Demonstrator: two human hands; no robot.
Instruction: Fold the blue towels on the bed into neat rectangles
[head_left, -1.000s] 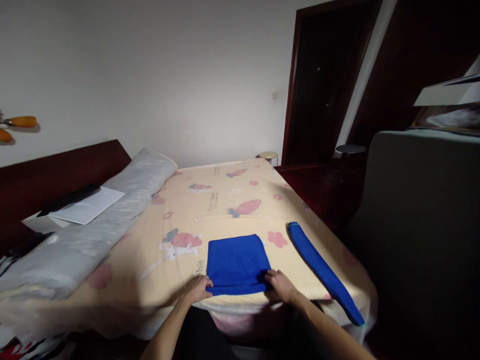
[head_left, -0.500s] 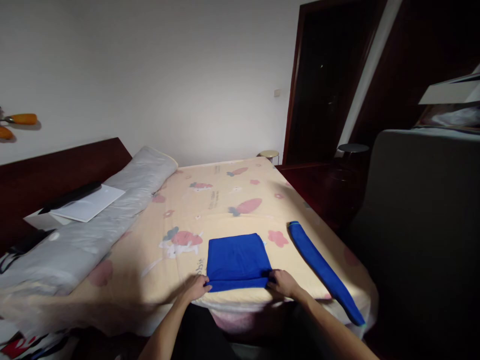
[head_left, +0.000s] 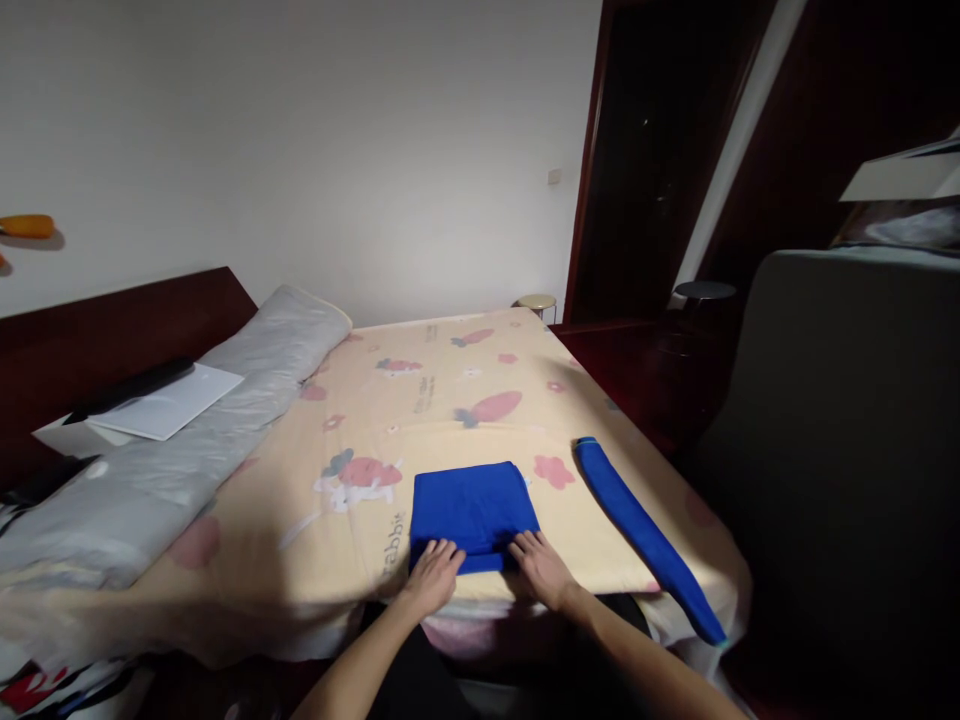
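A folded blue cloth lies flat near the bed's front edge, its near edge turned up in a narrow strip. My left hand is closed over the left part of that strip, fingers on top and thumb out of sight. Over the right part, my right hand grips the same strip with bent fingers. To the right, a long, narrow blue rolled cloth lies slanting towards the bed's near right corner, touched by neither hand.
The patterned bed sheet spreads under the cloths. Along the left lies a grey quilt with a white flat object on it. A dark chair back stands at the right, stools beyond the bed.
Both hands have moved inward from the cloth's near corners onto the top of its front strip. The view has shifted slightly.
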